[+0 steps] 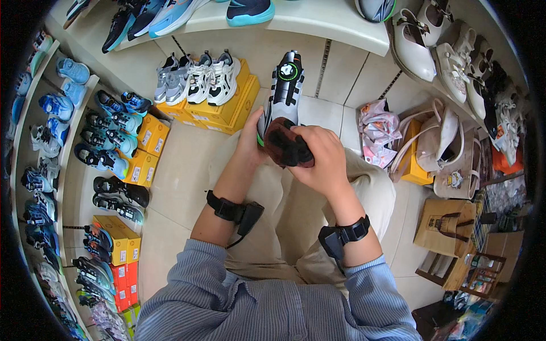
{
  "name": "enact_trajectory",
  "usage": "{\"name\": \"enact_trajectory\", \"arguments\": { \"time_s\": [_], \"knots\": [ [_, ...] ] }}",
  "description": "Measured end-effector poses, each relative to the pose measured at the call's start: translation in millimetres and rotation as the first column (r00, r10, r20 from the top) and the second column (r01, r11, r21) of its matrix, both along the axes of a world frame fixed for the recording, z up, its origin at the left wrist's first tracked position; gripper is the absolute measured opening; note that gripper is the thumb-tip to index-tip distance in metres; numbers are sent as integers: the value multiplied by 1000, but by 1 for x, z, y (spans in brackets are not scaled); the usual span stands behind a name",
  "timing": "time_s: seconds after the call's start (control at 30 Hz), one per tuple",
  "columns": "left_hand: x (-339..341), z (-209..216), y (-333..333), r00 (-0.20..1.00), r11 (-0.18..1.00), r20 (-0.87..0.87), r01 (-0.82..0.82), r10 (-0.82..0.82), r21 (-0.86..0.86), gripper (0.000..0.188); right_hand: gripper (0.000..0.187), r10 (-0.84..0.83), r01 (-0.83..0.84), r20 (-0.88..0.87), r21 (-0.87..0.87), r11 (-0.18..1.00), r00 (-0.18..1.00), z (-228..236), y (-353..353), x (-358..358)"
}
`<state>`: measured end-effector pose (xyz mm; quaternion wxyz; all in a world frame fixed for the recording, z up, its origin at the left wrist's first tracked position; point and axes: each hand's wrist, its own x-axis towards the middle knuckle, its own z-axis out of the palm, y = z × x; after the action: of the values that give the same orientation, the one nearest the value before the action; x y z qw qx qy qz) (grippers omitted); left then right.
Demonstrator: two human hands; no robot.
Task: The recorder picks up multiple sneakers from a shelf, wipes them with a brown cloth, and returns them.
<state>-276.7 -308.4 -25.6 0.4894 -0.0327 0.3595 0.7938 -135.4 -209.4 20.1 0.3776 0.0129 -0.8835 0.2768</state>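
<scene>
In the middle, between my knees, my left hand is closed round the side of a white and black sports shoe with green trim, most of it hidden. Close beside it, a white and black sports shoe with a green-ringed dial points away from me. My right hand grips a rounded dark-red and black fuzzy pad, perhaps a shoe brush, in front of the shoe in my left hand. Whether the pad touches that shoe is hard to make out.
Yellow shoe boxes carrying silver and white sneakers stand ahead on the left. Shelves of sports shoes line the left side. A white shelf crosses the far side. On the right are beige bags and a wooden stool.
</scene>
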Motion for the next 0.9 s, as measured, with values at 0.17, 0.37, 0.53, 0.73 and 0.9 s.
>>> {"name": "enact_trajectory", "arguments": {
  "time_s": [0.17, 0.37, 0.53, 0.73, 0.9],
  "knots": [
    [-3, -10, 5, 875, 966, -449, -244, 182, -83, 37, 50, -32, 36, 72, -55, 998, 997, -7, 1, -1],
    [11, -4, 10, 606, 870, -792, -426, 70, -249, 37, 44, -245, 237, 12, -295, 926, 970, -11, 7, -6],
    [20, 5, 8, 512, 871, -856, -447, 62, -204, 38, 42, -325, 246, -67, -515, 821, 943, -17, 28, -10],
    [20, 3, 9, 507, 884, -858, -434, 79, -175, 36, 42, -308, 214, -91, -537, 816, 947, -15, 24, -9],
    [8, -7, 6, 621, 880, -758, -454, 199, -141, 34, 47, -62, 77, 59, -301, 951, 996, -3, 5, -5]
  ]
}}
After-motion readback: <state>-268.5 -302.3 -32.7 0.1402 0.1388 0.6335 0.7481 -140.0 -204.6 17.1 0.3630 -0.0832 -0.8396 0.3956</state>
